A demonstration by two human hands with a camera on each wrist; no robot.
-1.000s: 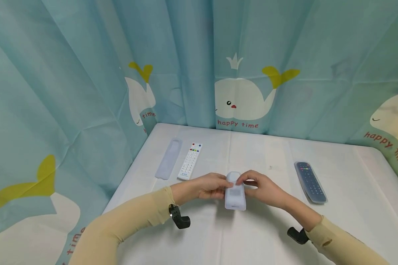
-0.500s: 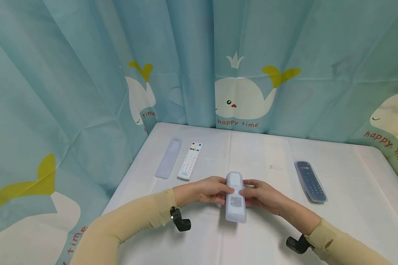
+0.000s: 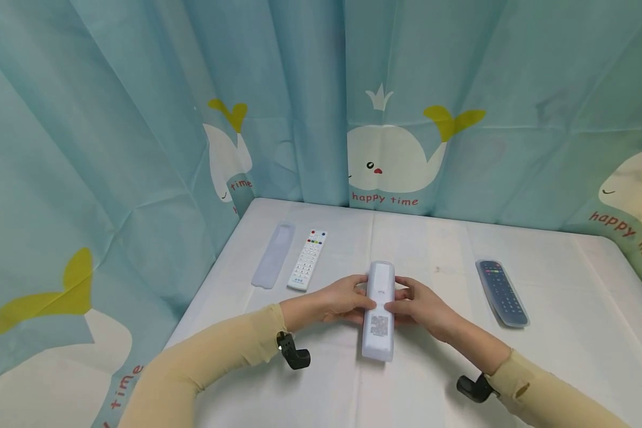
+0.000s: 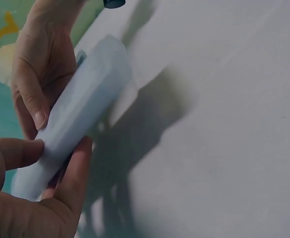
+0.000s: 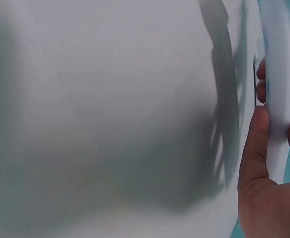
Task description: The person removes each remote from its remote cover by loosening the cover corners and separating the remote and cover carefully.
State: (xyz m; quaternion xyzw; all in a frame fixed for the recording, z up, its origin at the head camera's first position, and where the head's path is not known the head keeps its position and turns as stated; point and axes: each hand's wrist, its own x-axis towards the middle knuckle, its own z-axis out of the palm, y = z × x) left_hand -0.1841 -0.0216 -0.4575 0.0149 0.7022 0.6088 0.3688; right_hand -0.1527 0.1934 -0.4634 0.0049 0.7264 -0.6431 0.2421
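Both hands hold a white remote control in a translucent cover, back side up, raised over the table. My left hand grips its left edge, thumb on the back and fingers beneath. From the other side my right hand grips it the same way, its thumb close to the left one. In the left wrist view the covered remote is tilted, casting a shadow on the cloth. The right wrist view shows the remote's narrow side between the two hands. The remote's button face is hidden.
On the white table, a white remote with coloured buttons lies at the back left beside a flat translucent cover. A dark remote in a clear cover lies to the right. A whale-print curtain hangs behind.
The covered remote has swung from a foreshortened tilt to showing its full back, with a square code patch. My right fingers have shifted from its top face to its right edge.
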